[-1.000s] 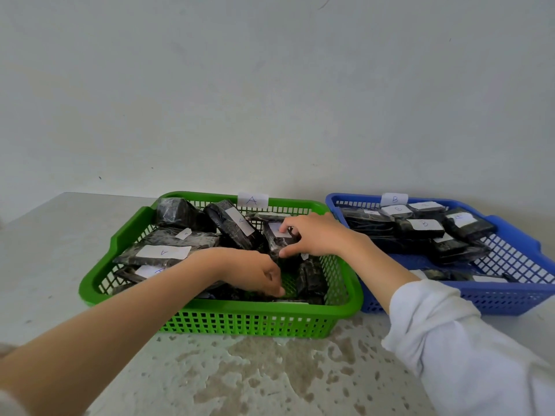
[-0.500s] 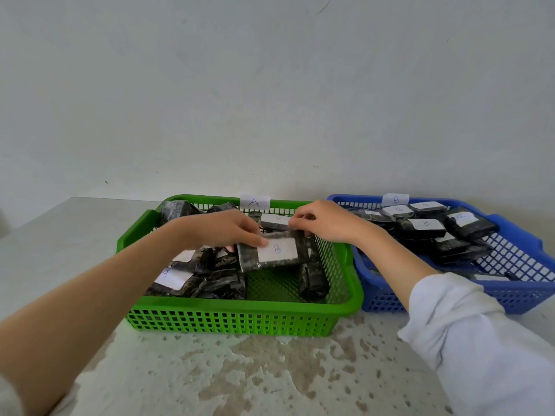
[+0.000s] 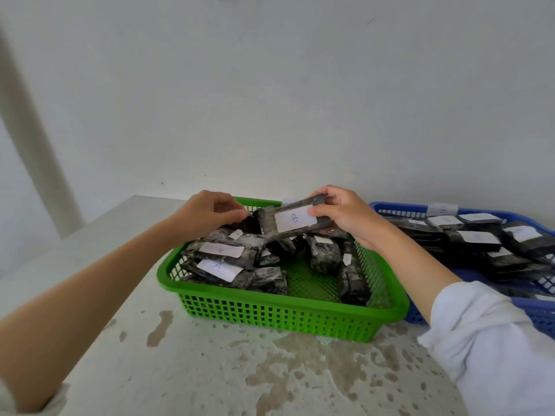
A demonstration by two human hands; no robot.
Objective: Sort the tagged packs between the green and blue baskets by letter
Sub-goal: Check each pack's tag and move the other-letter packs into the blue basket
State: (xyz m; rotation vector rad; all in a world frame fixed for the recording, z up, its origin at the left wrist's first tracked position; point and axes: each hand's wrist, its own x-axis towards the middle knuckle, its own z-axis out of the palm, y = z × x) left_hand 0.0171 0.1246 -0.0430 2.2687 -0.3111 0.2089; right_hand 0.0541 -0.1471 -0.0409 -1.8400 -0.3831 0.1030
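Filling the top half of the view, a pale wall (image 3: 270,85) stands behind a stained table (image 3: 210,370). On the table sit a green basket (image 3: 270,316) and, just beside it on the right, a blue basket (image 3: 537,313), partly cut off by the frame edge. Dark wrapped packs (image 3: 228,259) with white tags lie heaped in the green one, mostly at its left and far side, one tag plainly showing an A. Other packs (image 3: 477,238) fill the blue one, their letters mostly blurred. Both hands hang over the green basket's far side. The right hand (image 3: 345,217) grips the B pack (image 3: 292,220), thumb on the tag's right edge and fingers curled over the far edge, holding it tilted above the heap. The left hand (image 3: 210,214) has curled fingers with tips at the pack's left end. Whether they pinch it cannot be told.
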